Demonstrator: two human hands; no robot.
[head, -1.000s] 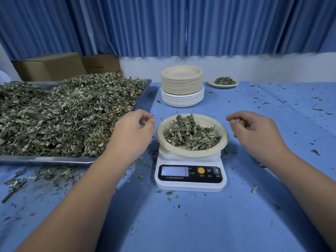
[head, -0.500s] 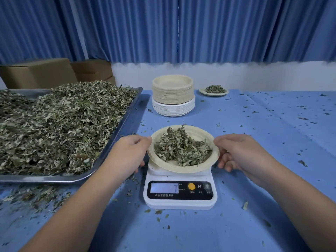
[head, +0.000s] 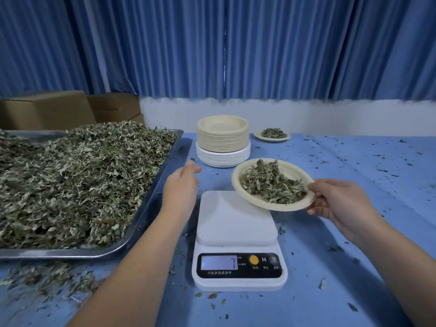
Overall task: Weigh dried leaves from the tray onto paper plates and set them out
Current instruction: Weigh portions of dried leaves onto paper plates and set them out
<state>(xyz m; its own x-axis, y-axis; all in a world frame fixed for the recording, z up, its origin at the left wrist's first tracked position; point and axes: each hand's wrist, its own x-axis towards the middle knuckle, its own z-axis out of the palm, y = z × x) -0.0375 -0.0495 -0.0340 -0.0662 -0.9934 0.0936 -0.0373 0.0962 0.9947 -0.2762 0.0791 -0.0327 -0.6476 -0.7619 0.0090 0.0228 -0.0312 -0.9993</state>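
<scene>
The leaf-filled beige paper plate [head: 291, 169] is clamped in the grip of the right hand [head: 339, 201] at 2 o'clock over the white scale [head: 236, 220]. The grip of the left hand [head: 181, 187] is held apart. Scale print is blurred; only "M" is read.

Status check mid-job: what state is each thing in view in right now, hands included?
Filled plate: held tilted above the right edge of the scale, not resting on it.
Right hand: grips that plate's right rim.
Left hand: open, holding nothing, between tray and scale.
Scale: platform bare, display lit.
Tray: heaped with dried leaves.
Plate stack: upright, top one empty.
Far plate: filled, resting on the table.
</scene>
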